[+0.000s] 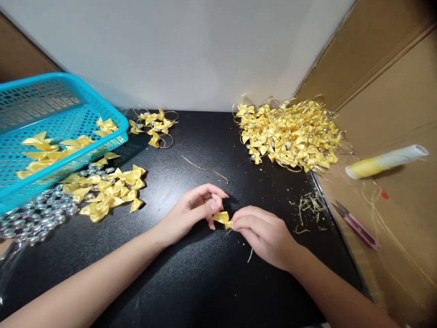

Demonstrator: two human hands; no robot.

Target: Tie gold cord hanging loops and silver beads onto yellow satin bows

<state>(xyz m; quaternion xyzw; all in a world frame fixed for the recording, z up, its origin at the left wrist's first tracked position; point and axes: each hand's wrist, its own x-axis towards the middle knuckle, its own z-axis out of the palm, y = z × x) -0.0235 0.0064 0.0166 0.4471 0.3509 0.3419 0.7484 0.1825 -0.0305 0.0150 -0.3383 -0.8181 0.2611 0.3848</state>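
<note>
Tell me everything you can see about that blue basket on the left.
The basket is bright turquoise, apparently plastic, with a smooth rounded rim and perforated walls and floor. It lies open side up, partly cut off by the picture's left edge. Several yellow bows lie inside; silvery beads lie along its near side. Its underside is hidden. Neither hand touches it.
</note>
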